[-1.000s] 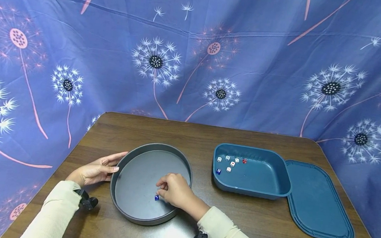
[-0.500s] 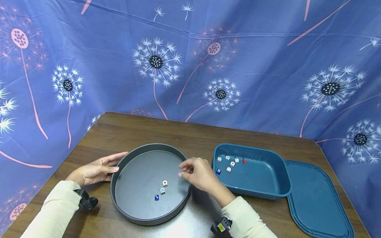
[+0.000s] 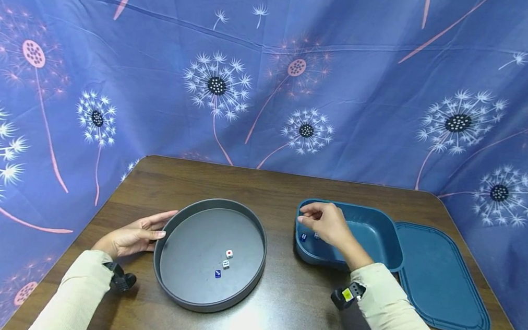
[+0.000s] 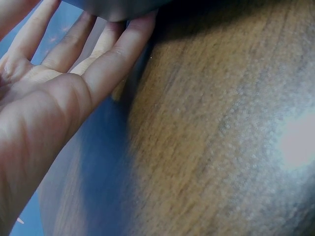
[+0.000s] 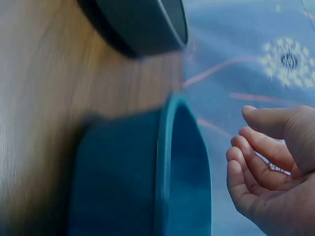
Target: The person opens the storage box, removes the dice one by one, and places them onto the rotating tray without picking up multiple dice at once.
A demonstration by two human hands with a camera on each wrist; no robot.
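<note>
My left hand (image 3: 134,235) touches the outer left wall of a round dark grey pan (image 3: 177,300), its fingers fairly straight. In the left wrist view those fingertips (image 4: 142,22) meet the pan's side. Lying on the pan's floor are two white dice, one with a red pip (image 3: 229,254) and one with dark pips (image 3: 226,264), plus a blue die (image 3: 218,273). Over the left part of a teal container (image 3: 378,259) hovers my right hand (image 3: 329,224), loosely curled with nothing between its fingers. A blue die (image 3: 303,237) and a white die (image 3: 316,236) show below it; it hides the others.
A teal lid (image 3: 446,286) lies flat to the right of the container, against its side. The brown wooden table (image 3: 276,292) carries everything. Behind it hangs a blue cloth (image 3: 369,90) with a dandelion print.
My right hand has left the pan and moved right, over the teal container. Two white dice that it covered in the pan are now visible. The left hand stays at the pan.
</note>
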